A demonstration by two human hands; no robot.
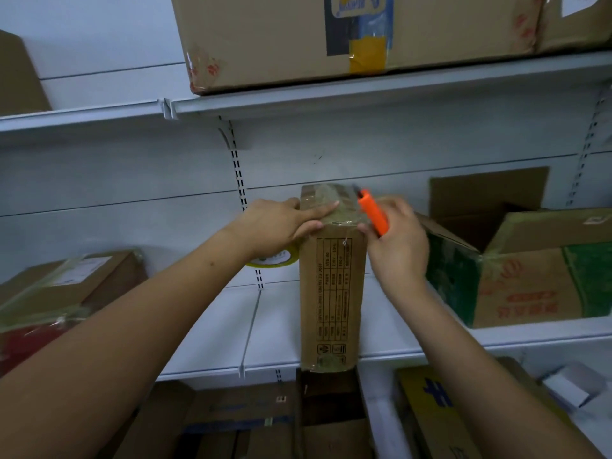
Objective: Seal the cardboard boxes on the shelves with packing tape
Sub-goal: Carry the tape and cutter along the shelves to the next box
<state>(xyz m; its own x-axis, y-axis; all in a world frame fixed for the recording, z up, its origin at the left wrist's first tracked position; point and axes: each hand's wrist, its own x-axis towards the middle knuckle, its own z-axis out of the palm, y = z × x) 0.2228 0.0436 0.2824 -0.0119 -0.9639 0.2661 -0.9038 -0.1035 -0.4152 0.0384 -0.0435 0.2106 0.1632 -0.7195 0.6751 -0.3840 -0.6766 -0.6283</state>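
Where the white metal shelf point(430, 339) carries it, a tall narrow brown cardboard box point(331, 293) is stood upright at the front edge, its top covered with clear packing tape point(326, 200). The top is pressed by the left hand point(281, 223), whose fingers point(323, 210) are laid straight across the tape; a roll of yellowish packing tape point(275, 258) is seen just under that hand, against the box's left side. An orange utility knife point(374, 213) is gripped in the curled fingers of the right hand point(397, 243) at the box's top right corner. An open green-and-brown cardboard box point(530, 276) is stood to the right on the same shelf.
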